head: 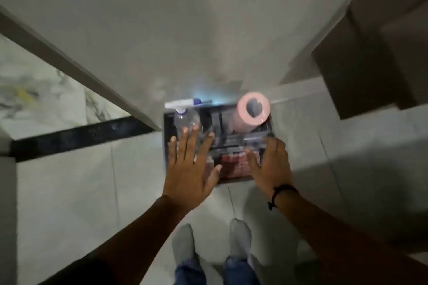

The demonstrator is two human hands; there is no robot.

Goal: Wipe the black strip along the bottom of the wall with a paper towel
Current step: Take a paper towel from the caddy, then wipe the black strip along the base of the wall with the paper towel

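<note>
Below, both hands' fingers spread, empty; paper towel roll (253,112) beyond right hand (269,165); left hand (190,164).

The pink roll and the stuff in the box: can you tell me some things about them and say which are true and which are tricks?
1. The pink paper roll stands in the far right corner of the dark box. True.
2. The left hand is holding the paper roll. False: both hands are open and spread above the box, holding nothing.
3. A clear spray bottle with a white nozzle sits in the box's far left corner. True.
4. The right hand has a dark band at its wrist. True.
5. The black strip lies to the right of the box. False: it runs off to the left.
</note>
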